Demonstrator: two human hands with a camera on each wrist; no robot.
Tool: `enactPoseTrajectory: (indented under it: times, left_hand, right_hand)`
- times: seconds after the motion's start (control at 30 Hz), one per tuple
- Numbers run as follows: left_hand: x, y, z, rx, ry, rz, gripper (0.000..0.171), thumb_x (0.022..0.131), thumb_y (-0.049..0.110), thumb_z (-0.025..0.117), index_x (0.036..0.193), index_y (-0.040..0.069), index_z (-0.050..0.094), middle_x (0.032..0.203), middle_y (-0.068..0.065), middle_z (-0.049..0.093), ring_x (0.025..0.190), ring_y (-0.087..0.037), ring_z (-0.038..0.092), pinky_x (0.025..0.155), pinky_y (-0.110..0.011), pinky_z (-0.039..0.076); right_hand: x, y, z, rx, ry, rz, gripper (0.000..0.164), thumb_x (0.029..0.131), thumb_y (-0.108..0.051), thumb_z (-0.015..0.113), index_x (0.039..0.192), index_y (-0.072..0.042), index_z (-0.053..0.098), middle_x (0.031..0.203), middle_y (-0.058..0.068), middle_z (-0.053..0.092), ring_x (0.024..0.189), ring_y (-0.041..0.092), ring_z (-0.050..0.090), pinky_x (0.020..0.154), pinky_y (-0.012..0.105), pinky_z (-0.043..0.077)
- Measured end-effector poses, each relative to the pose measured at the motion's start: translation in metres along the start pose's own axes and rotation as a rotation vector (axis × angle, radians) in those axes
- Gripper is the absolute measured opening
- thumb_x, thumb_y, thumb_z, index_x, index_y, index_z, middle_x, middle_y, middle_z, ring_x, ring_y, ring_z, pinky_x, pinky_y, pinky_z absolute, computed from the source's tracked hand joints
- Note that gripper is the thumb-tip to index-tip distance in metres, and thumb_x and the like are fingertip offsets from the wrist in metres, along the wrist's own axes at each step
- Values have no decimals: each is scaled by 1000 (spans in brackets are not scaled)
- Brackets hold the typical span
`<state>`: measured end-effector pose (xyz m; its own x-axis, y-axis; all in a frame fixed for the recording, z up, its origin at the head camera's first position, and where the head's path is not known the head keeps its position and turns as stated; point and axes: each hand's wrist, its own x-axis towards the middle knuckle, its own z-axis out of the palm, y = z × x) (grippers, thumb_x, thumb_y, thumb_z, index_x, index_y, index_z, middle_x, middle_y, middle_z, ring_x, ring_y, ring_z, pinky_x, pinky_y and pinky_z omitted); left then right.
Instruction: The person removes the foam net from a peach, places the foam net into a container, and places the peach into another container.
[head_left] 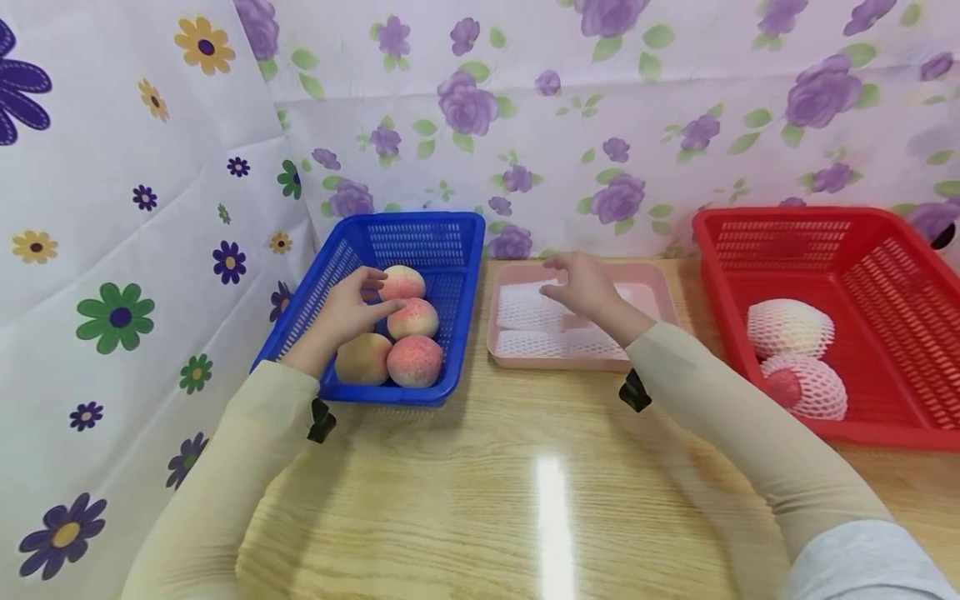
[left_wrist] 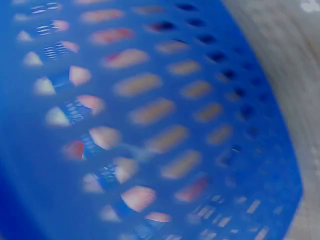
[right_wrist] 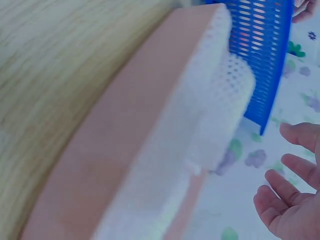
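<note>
My left hand is over the blue basket, with thumb and fingers apart near the topmost peach and the middle peach. A redder peach and a yellowish one lie nearer the front wall. The left wrist view shows the basket's slotted wall, blurred, with that hand out of sight. Above the pink tray hovers my right hand, holding nothing. White foam fruit nets lie flat in this tray. In the right wrist view, the right hand's fingers are loosely spread.
At the right stands a red basket. It holds a peach in a white foam net and another in a pinkish net. Flowered cloth hangs behind and at the left of the wooden table.
</note>
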<state>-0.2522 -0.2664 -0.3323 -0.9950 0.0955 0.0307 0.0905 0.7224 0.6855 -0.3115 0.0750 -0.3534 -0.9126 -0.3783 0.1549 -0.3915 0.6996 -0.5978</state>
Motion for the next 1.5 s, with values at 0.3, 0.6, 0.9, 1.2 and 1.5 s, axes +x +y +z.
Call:
enactPoseTrajectory:
  times: [0.3, 0.6, 0.9, 1.2, 1.5]
  left_hand:
    - [-3, 35, -1, -70, 45, 34, 57, 89, 30, 66, 133, 3, 44, 138, -19, 45, 128, -37, 45, 101, -53, 44]
    - [-6, 63, 13, -247, 89, 22, 55, 88, 32, 68, 134, 9, 46, 141, -13, 44, 129, -31, 45, 101, -49, 45]
    - [-7, 84, 45, -416, 157, 76, 51, 89, 25, 67, 131, 5, 46, 140, -13, 44, 128, -32, 46, 108, -48, 38]
    - [-5, 106, 72, -654, 236, 164, 39, 90, 8, 63, 125, 0, 49, 128, -16, 54, 118, -29, 56, 101, -39, 48]
    - [-9, 125, 94, -808, 279, 187, 35, 89, 3, 63, 122, -2, 51, 122, -17, 56, 113, -31, 56, 96, -32, 51]
  right_hand:
    - [-11, -11, -43, 18, 58, 14, 47, 87, -16, 66, 128, 3, 53, 128, 25, 55, 121, 41, 48, 103, 53, 40]
    - [-29, -15, -91, 35, 95, 54, 44, 88, -14, 65, 127, 4, 52, 127, 27, 54, 120, 41, 48, 103, 53, 41]
    - [-47, -10, -126, 28, 132, 53, 48, 88, -14, 65, 130, 1, 51, 125, 27, 56, 114, 41, 52, 100, 54, 43]
    - [-63, 16, -152, -90, 91, 71, 59, 88, -23, 67, 139, -4, 43, 129, 28, 52, 116, 44, 48, 95, 60, 43]
    - [-78, 47, -174, -192, -10, 121, 71, 87, -19, 67, 146, -6, 30, 133, 33, 45, 122, 51, 40, 94, 68, 39]
